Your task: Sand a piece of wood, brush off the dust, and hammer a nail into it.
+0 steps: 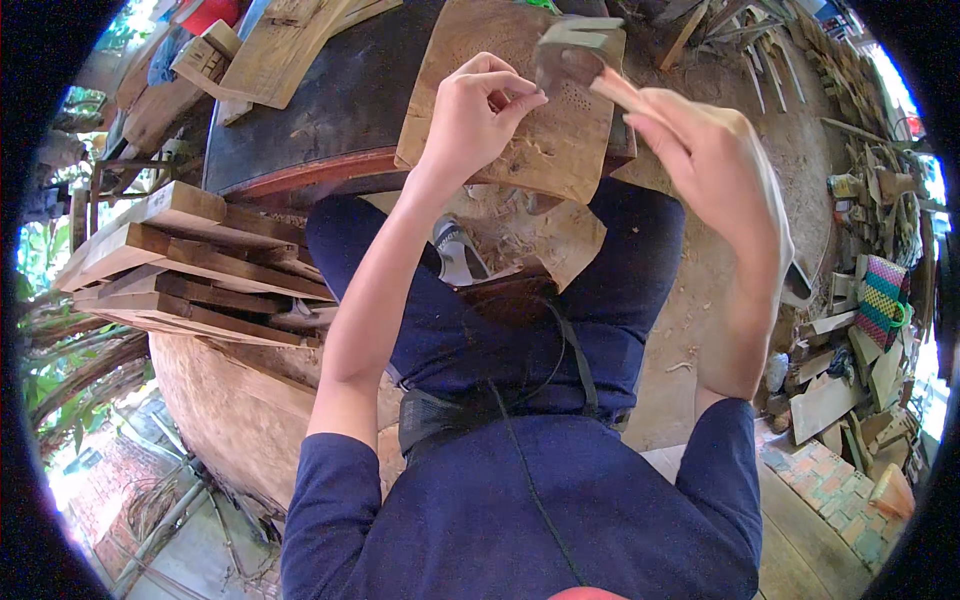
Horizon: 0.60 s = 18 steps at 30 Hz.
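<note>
My right hand is closed round the wooden handle of a hammer, whose grey metal head is smeared by motion. The hammer head is in the air over the far part of a worn wooden board. Across from it, my left hand is held over the same board with thumb and forefinger pinched together. Something tiny and dark may sit at those fingertips, too small to name. The board lies on a dark tabletop with a reddish-brown edge and reaches out over that edge toward my knees.
Sawn planks are stacked to my left, and more boards lie on the tabletop's far left. On the right are scrap wood pieces and a colourful woven basket. A sandal shows below the board, near wood shavings.
</note>
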Available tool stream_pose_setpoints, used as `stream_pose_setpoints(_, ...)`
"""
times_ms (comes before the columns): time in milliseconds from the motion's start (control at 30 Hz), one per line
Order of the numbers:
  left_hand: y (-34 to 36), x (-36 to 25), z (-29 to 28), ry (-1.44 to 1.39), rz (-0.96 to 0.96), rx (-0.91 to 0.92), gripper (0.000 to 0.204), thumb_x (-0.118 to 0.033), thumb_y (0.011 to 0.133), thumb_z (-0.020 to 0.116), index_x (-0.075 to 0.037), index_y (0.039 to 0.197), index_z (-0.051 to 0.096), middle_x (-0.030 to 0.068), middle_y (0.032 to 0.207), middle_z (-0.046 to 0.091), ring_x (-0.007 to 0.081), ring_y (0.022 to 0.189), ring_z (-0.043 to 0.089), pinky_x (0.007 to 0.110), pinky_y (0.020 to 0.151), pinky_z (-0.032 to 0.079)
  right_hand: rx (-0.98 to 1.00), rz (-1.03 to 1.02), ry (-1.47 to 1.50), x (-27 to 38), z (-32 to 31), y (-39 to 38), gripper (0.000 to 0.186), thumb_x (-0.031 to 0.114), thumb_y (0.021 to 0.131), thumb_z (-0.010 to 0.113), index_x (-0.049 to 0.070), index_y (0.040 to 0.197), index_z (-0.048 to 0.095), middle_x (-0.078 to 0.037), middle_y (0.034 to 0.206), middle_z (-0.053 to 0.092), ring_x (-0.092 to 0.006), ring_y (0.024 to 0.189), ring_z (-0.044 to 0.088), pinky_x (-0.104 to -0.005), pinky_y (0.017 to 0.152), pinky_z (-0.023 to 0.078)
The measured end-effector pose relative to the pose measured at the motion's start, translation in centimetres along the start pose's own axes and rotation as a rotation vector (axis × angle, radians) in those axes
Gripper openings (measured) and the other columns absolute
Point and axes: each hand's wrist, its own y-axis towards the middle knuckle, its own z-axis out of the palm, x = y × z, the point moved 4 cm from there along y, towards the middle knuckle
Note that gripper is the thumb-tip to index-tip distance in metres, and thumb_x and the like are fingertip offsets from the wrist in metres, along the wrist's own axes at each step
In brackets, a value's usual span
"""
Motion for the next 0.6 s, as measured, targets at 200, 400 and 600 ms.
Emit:
stream_pose_setpoints(200, 0.2, -0.1, 0.0, -0.002, 0.021, -0.002, 0.016, -0.016, 0.085, 0.086, -0.003, 0.093, 0.081, 0.0036, 0.094, 0.068, 0.0106, 0.070, 0.059, 0.027, 0.066, 0.050, -0.104, 0.035, 0.012, -1.3, 0.0, -0.2, 0.018, 0.022, 0.100, 0.068, 0.006, 0.110, 0.070, -0.021, 0.080, 0.066, -0.0422, 0.073, 0.066, -0.0438, 0.063, 0.051)
stream_pose_setpoints(400, 0.1, -0.3, -0.1, 0.007, 0.011, -0.001, 0.016, -0.016, 0.085, 0.086, -0.003, 0.093, 0.081, 0.0040, 0.093, 0.068, 0.0108, 0.070, 0.060, 0.028, 0.065, 0.051, -0.096, 0.134, 0.060, 0.2, -0.7, -0.4, 0.020, 0.023, 0.100, 0.069, 0.005, 0.106, 0.069, -0.023, 0.076, 0.064, -0.0418, 0.067, 0.065, -0.0429, 0.059, 0.050)
stream_pose_setpoints(600, -0.2, -0.4, 0.0, -0.012, 0.013, 0.000, 0.016, -0.016, 0.086, 0.086, -0.003, 0.093, 0.081, 0.0037, 0.093, 0.067, 0.0110, 0.069, 0.061, 0.027, 0.065, 0.051, -0.066, 0.059, -0.062, -0.7, -0.7, -0.4, 0.020, 0.023, 0.100, 0.068, 0.005, 0.108, 0.069, -0.022, 0.077, 0.065, -0.0430, 0.069, 0.064, -0.0425, 0.061, 0.051)
